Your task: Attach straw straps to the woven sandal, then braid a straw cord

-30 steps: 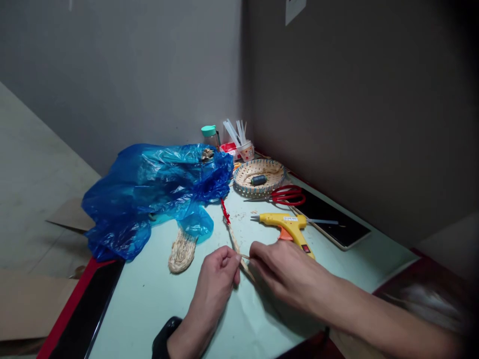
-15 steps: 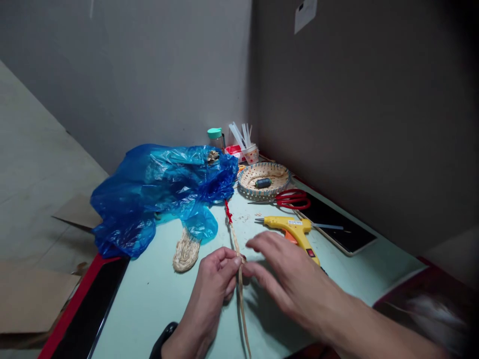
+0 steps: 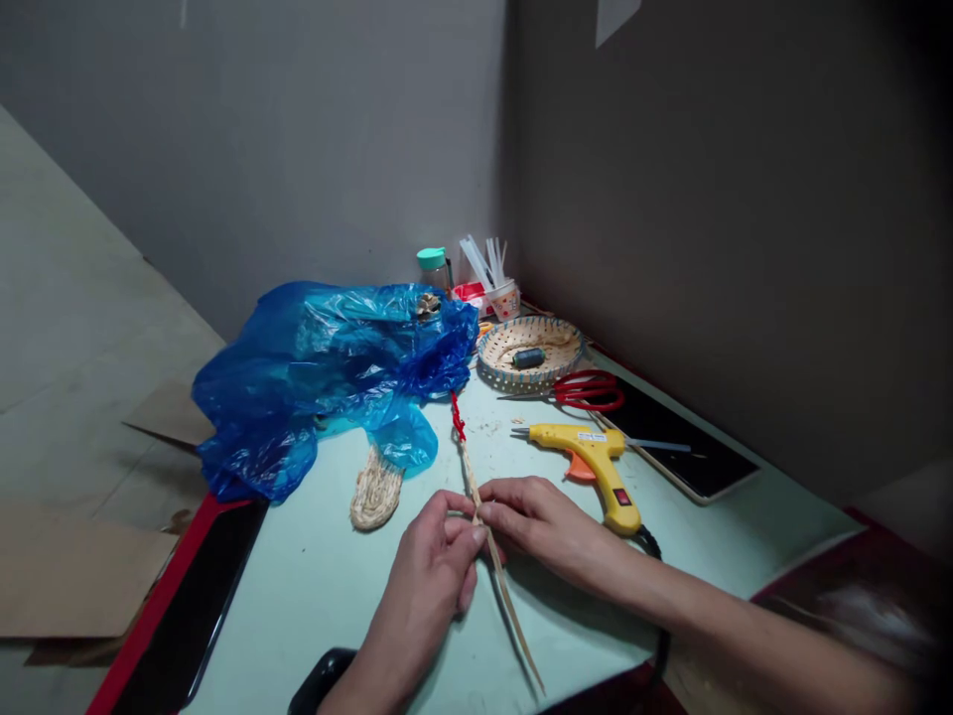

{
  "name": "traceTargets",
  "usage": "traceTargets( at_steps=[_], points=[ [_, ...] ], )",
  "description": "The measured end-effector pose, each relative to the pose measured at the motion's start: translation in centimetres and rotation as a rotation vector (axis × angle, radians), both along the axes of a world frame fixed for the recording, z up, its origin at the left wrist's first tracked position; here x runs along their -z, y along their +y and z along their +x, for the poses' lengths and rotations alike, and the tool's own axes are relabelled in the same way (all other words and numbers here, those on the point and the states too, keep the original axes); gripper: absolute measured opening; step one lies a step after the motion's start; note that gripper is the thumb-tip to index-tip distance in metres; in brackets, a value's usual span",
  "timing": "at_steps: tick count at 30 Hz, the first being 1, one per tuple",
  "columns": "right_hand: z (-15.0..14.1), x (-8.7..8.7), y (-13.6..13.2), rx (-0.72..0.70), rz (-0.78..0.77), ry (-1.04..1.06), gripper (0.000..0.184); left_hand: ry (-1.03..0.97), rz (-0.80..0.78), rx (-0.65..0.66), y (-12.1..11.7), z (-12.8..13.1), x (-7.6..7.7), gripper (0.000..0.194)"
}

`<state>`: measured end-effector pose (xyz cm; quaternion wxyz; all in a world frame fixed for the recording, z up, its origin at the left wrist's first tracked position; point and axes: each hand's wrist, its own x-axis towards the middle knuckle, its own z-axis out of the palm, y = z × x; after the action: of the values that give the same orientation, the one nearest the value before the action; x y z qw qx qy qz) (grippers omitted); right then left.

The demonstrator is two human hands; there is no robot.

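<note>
Pinched in both hands above the middle of the pale green worktop (image 3: 290,596): a thin, straw-coloured fibre braid (image 3: 470,474), with a twisted bright red tie (image 3: 458,419) at the far end and a loose tan fibre tail (image 3: 513,611) trailing toward the near edge. Left grip (image 3: 439,556) closed on it, thumb against the strand; right grip (image 3: 532,514) closed just beyond, fingertips pinching the same stretch.

Probably very light, dry and pliable, stiffer where plaited, with little slip; likely to fray or split if bent sharply. Best held by the tight last crossing, thumb and forefinger only, with gentle tension against the red end; no telling from here how that end might be anchored.

Smooth and flat underneath, with small scraps scattered near the red tie. To the left, a crumpled translucent blue plastic bag (image 3: 335,362), partly over an oval coiled straw piece (image 3: 376,494). To the right, a yellow glue gun with orange trigger (image 3: 581,440), red-handled metal scissors (image 3: 592,390) and a round woven basket (image 3: 493,374). Behind, plain grey walls (image 3: 335,129) meeting in a dim corner; at far left, brown cardboard (image 3: 74,586) on a pale floor (image 3: 67,268).
</note>
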<state>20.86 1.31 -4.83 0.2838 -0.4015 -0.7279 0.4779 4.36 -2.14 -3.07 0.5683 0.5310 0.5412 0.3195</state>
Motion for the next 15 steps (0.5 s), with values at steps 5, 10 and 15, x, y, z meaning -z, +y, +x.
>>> traceTargets(
  at_steps=[5,10,15],
  points=[
    [0.0,0.0,-0.3,0.087,0.004,0.001,0.027,0.433,0.285,-0.025,-1.2,-0.4,-1.0,0.024],
    [0.3,0.1,-0.1,0.027,-0.092,0.119,0.039,0.964,1.050,0.109,-2.2,2.1,0.0,0.026],
    [0.7,0.2,0.2,-0.015,-0.219,0.217,0.037,1.391,1.245,0.162,-3.2,4.0,1.7,0.036]
  ],
)
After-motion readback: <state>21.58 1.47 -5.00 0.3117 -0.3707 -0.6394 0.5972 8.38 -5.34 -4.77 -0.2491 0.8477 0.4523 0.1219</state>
